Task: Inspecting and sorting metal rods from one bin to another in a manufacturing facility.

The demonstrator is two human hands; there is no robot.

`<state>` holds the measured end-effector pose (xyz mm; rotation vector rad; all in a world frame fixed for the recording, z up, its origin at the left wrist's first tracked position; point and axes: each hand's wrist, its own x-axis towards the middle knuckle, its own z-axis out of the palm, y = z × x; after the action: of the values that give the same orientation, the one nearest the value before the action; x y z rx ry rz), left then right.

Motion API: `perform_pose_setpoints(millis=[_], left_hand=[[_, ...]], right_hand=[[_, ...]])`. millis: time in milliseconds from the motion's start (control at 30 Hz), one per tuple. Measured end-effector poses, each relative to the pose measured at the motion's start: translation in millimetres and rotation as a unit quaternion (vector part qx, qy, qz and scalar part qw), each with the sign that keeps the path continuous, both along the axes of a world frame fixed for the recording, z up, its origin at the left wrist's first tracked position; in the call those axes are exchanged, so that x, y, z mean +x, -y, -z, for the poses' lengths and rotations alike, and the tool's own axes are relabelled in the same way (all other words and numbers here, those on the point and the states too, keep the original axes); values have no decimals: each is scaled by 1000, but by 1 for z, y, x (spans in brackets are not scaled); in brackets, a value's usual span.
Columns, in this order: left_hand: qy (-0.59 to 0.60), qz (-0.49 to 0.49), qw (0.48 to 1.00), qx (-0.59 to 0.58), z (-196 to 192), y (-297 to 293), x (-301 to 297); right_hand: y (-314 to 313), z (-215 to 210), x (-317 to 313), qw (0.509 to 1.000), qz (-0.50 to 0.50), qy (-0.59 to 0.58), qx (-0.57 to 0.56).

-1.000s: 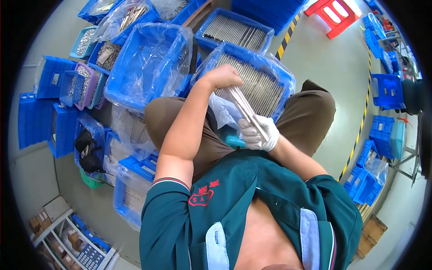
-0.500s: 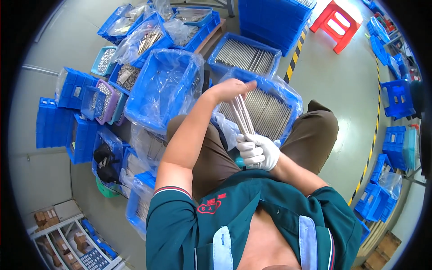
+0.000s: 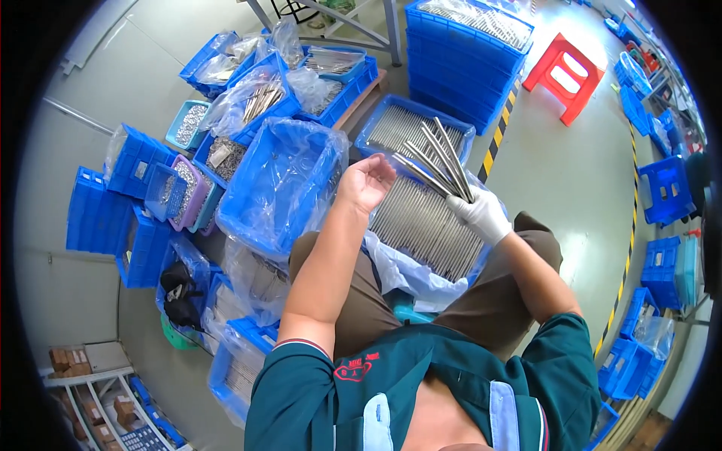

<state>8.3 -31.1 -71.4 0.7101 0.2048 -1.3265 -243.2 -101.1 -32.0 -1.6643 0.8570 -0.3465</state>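
My right hand [image 3: 481, 213], in a white glove, is closed round the lower ends of several shiny metal rods [image 3: 440, 161]. The rods fan out upward and to the left from the fist. My left hand [image 3: 368, 183] is bare, palm turned up with loosely curled fingers, just left of the rod tips and not touching them. Below both hands, between my knees, stands a plastic-lined blue bin [image 3: 474, 279] filled with rows of similar rods [image 3: 429, 225]. Behind it is a second blue bin [image 3: 361, 141] of rods.
To the left is a large blue bin [image 3: 241, 203] lined with clear plastic. Beyond it stand small-part bins [image 3: 184, 124] and a purple tray [image 3: 197, 192]. Stacked blue crates [image 3: 459, 75] rise at the back, beside a red stool [image 3: 560, 79] and a striped floor line [image 3: 496, 139].
My right hand has moved up and right with the rods, now fanned. My left hand has come off their upper ends and turned palm up. The view has shifted slightly.
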Motion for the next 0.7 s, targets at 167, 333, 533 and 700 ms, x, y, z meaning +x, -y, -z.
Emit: perform_pose_setpoints(millis=[167,333,533,700], left_hand=[[-31,-16,998,-53,-13,0,1],[-59,-28,994,-90,-39,1,-17],[-35,-14,988,-150,-36,-1,-12],[-10,-37,989,-144,-46,-2,-16]], right_hand=[[-7,7,4,995,15,19,99],[-5,-5,4,976,23,66,205],[-4,8,16,987,45,23,150],[-6,14,13,995,46,4,-93]])
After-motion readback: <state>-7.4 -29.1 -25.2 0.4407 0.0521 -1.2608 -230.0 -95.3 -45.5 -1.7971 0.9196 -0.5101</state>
